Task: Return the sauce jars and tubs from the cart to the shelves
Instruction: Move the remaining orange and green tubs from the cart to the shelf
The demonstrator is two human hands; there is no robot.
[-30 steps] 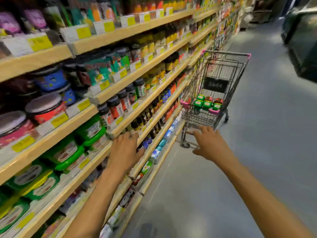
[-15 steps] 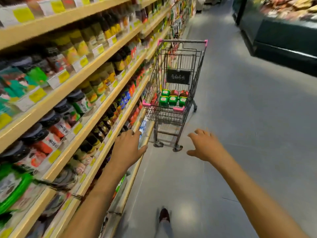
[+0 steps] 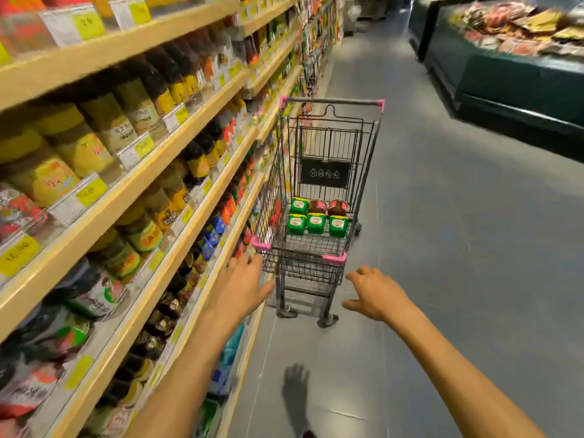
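A small wire cart (image 3: 328, 143) with pink corners stands in the aisle beside the shelves. Several green tubs (image 3: 316, 223) and two dark sauce jars (image 3: 337, 207) sit in its basket. My left hand (image 3: 241, 284) reaches forward with straight fingers, just short of the cart's near left corner. My right hand (image 3: 374, 294) is stretched out below the near right corner, fingers loosely spread. Both hands hold nothing.
Wooden shelves (image 3: 177, 172) full of jars, tubs and bottles with yellow price tags run along the left. A dark chilled display case (image 3: 512, 74) stands at the far right. Grey floor (image 3: 458, 248) lies between them.
The view has advanced along the aisle and the cart is much nearer now. Both hands have come up close to its near end, still holding nothing.
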